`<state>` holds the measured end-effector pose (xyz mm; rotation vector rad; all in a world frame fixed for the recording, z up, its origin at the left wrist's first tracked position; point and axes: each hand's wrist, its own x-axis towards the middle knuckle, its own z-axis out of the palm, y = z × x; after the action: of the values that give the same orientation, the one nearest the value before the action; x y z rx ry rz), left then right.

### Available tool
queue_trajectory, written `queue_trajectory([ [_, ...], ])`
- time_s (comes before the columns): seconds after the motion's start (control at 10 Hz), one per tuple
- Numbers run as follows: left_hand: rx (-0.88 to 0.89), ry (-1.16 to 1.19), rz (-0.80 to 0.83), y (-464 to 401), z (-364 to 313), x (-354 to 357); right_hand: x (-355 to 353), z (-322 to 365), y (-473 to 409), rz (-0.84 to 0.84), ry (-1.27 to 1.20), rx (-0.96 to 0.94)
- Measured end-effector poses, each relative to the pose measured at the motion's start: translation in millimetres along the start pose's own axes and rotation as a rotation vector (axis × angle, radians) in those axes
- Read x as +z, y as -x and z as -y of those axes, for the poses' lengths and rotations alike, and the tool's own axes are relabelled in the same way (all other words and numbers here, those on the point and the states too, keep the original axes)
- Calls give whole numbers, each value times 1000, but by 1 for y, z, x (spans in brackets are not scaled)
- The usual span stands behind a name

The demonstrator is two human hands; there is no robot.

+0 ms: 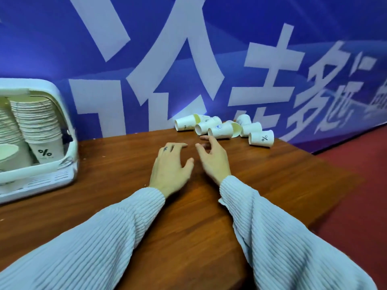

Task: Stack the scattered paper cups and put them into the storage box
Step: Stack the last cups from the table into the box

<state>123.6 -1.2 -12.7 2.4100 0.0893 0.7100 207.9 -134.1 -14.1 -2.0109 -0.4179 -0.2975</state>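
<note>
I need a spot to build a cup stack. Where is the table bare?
Bare brown wooden table lies between the white plastic storage box and the left hand, and in front of both sleeves. Crowded: the far edge by the blue banner, where scattered white paper cups lie.

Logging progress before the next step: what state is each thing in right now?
Left hand: open, holding nothing.
Right hand: open, reaching toward cups.
Scattered cups: unstacked, mostly on their sides.
Storage box: open, already holding stacked cups.

Probably an event venue: printed blue banner (209, 59) behind a wooden table (188, 216), red carpet (356, 174).
</note>
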Motion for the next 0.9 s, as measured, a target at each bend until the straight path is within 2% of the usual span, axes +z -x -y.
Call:
queue_trajectory([
  [0.2,-47,204,163,-12,-51,72,-75,-59,-32,-200,169,92],
  [0.3,27,187,233,-9,-61,91,-104,-91,-52,-377,376,158],
  [0.4,61,162,247,-7,-58,93,-123,-114,-75,-428,419,244],
  [0.6,23,181,242,-8,-58,90,-135,-149,-98,-408,235,351],
  [0.8,16,184,230,-5,-58,87,-138,-143,-102,-407,174,363],
  [0.9,11,181,229,-4,-59,85,-135,-145,-104,-332,153,302],
])
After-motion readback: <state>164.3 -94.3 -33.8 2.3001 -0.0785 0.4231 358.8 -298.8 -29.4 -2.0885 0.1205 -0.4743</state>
